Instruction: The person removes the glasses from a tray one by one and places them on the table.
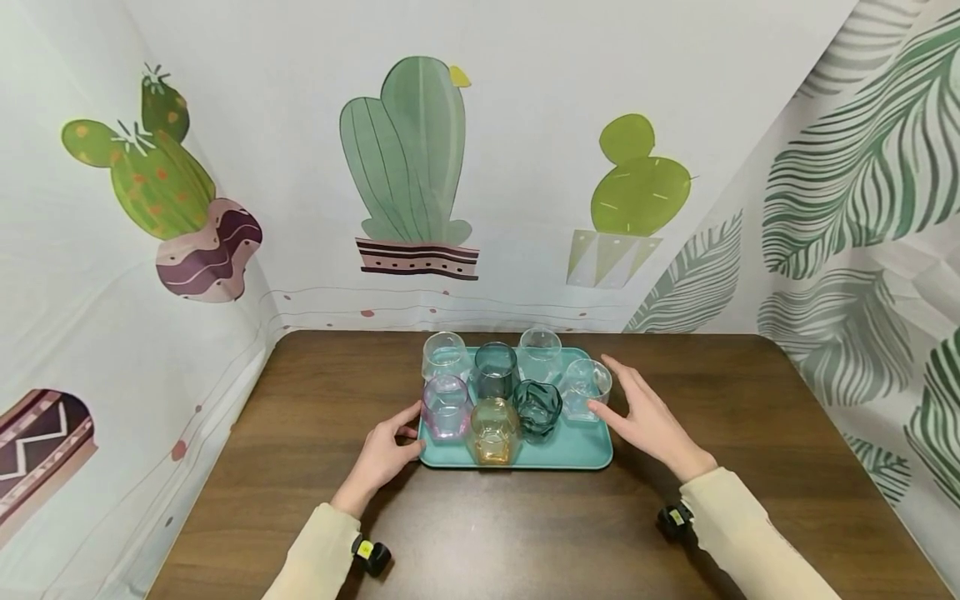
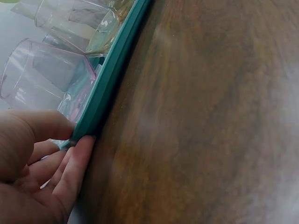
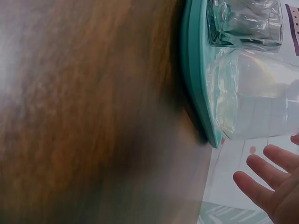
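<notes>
A teal tray (image 1: pixel 577 454) lies on the table and carries several drinking glasses. In its front row stand a pink glass (image 1: pixel 447 408), an amber glass (image 1: pixel 494 429) and a dark green twisted glass (image 1: pixel 537 412). Behind them are a grey-blue glass (image 1: pixel 496 371) and two clear glasses; another clear glass (image 1: pixel 585 393) stands at the right end. My left hand (image 1: pixel 381 454) pinches the tray's left edge between thumb and fingers, beside the pink glass. By the right-end clear glass, my right hand (image 1: pixel 651 417) has its fingers spread; whether they touch the glass I cannot tell.
The brown wooden table (image 1: pixel 300 400) extends around the tray on its left, right and front. A white cloth (image 1: pixel 525 167) printed with cacti and leaves hangs behind the table's back edge.
</notes>
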Demonstrator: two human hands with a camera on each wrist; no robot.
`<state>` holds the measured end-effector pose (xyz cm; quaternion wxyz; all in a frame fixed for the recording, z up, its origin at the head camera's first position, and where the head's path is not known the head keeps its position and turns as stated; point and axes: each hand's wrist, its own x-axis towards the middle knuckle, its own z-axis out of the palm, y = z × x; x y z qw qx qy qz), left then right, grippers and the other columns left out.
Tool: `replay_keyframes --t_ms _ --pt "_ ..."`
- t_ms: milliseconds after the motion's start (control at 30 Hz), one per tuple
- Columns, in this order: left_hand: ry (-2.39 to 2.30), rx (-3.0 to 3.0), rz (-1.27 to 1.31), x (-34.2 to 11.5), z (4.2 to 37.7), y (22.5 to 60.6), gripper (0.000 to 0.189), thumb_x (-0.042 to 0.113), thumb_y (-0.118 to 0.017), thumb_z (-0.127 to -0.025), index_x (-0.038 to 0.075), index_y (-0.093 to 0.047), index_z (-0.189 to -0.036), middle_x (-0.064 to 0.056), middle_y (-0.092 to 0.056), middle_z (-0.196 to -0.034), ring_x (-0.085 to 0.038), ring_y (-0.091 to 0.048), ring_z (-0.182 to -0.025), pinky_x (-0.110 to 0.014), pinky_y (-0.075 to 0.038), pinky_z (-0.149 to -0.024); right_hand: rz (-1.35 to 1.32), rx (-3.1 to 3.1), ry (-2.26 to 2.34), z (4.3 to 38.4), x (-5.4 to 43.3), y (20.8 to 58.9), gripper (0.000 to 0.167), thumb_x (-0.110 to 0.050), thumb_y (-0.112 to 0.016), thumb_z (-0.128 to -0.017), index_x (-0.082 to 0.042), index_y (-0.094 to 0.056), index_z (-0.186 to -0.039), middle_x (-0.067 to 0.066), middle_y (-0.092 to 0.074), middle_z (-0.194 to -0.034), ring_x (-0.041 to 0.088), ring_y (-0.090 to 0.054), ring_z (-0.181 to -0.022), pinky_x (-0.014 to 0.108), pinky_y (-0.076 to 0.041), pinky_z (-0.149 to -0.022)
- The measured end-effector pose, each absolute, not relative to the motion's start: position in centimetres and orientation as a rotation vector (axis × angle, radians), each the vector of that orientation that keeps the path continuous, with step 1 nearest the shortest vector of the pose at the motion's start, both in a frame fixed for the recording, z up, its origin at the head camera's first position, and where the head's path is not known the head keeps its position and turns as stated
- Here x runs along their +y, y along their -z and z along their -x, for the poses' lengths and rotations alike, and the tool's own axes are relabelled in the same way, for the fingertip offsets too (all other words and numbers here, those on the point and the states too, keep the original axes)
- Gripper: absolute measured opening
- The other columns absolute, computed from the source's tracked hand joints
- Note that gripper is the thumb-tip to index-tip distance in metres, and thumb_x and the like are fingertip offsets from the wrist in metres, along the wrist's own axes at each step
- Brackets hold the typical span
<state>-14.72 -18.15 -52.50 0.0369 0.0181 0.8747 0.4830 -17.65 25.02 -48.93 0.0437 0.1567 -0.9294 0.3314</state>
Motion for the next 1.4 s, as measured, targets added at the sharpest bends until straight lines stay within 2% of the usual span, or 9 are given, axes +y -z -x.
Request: replay_keyframes --t_ms 133,333,500,700,867,1000,1233,1400 --pt "-1.511 2.676 -0.076 -18.2 14.8 52.7 0.066 0.0 -0.072 -0.082 0.005 -0.06 -0.146 -0.014 -0.073 -0.117 -0.021 -0.065 -0.096 -0.025 -0.051 -0.067 -0.493 -2.836 -1.107 18.0 24.9 49.2 0.088 -0.043 -0.073 -0.097 -0.008 -0.028 -0.164 0.022 -0.034 -0.164 0.045 -0.038 -0.147 0.066 -0.037 -0.111" --pt "-1.563 2.659 -0.103 -18.4 14.9 53.1 0.067 0.002 -0.07 -0.078 0.002 -0.061 -0.144 -0.012 -0.074 -0.1 -0.017 -0.064 -0.091 -0.026 -0.053 -0.065 -0.492 -2.832 -1.182 18.3 24.8 49.7 0.089 -0.04 -0.076 -0.095 -0.008 -0.028 -0.163 0.023 -0.036 -0.162 0.048 -0.053 -0.132 0.063 -0.046 -0.103" --pt "-1.559 2.621 -0.041 -18.2 15.0 52.9 0.067 -0.001 -0.071 -0.08 0.005 -0.061 -0.146 -0.012 -0.073 -0.104 -0.02 -0.065 -0.095 -0.026 -0.053 -0.067 -0.461 -2.832 -1.222 18.6 24.6 50.0 0.088 -0.036 -0.079 -0.093 -0.008 -0.031 -0.161 0.024 -0.042 -0.157 0.045 -0.061 -0.121 0.061 -0.051 -0.096" --pt "-1.539 2.62 -0.001 -18.2 15.0 53.0 0.067 -0.002 -0.071 -0.081 0.008 -0.061 -0.146 -0.011 -0.073 -0.105 -0.021 -0.065 -0.097 -0.026 -0.052 -0.068 -0.458 -2.766 -1.318 19.2 24.5 50.4 0.077 -0.028 -0.082 -0.091 -0.006 -0.042 -0.154 0.023 -0.056 -0.144 0.045 -0.065 -0.116 0.06 -0.053 -0.094" --pt "-1.541 2.613 -0.002 -18.1 15.0 52.9 0.066 -0.002 -0.071 -0.082 0.008 -0.06 -0.147 -0.011 -0.073 -0.104 -0.021 -0.065 -0.096 -0.026 -0.053 -0.067 -0.462 -2.724 -1.384 19.3 24.5 50.4 0.073 -0.023 -0.083 -0.09 -0.006 -0.046 -0.151 0.023 -0.059 -0.139 0.045 -0.067 -0.113 0.059 -0.054 -0.093" --pt "-1.542 2.61 0.002 -18.1 15.1 52.9 0.066 -0.002 -0.07 -0.082 0.007 -0.06 -0.147 -0.011 -0.072 -0.102 -0.021 -0.065 -0.095 -0.026 -0.053 -0.067 -0.463 -2.715 -1.437 19.4 24.7 50.2 0.073 -0.022 -0.083 -0.091 -0.006 -0.045 -0.151 0.023 -0.058 -0.139 0.042 -0.068 -0.115 0.056 -0.055 -0.093" --pt "-1.547 2.607 0.005 -18.0 15.1 52.8 0.066 -0.004 -0.07 -0.082 0.008 -0.061 -0.147 -0.012 -0.072 -0.103 -0.021 -0.065 -0.096 -0.025 -0.054 -0.067 -0.444 -2.66 -1.488 19.6 25.4 49.3 0.071 -0.018 -0.082 -0.091 -0.006 -0.045 -0.151 0.025 -0.058 -0.141 0.042 -0.06 -0.128 0.051 -0.054 -0.096" --pt "-1.548 2.6 0.009 -17.9 15.0 52.7 0.067 -0.004 -0.069 -0.082 0.008 -0.06 -0.147 -0.012 -0.071 -0.104 -0.021 -0.064 -0.096 -0.025 -0.054 -0.067 -0.412 -2.638 -1.455 19.8 26.2 48.8 0.069 -0.016 -0.082 -0.091 -0.006 -0.047 -0.149 0.024 -0.061 -0.137 0.041 -0.061 -0.127 0.049 -0.054 -0.095"
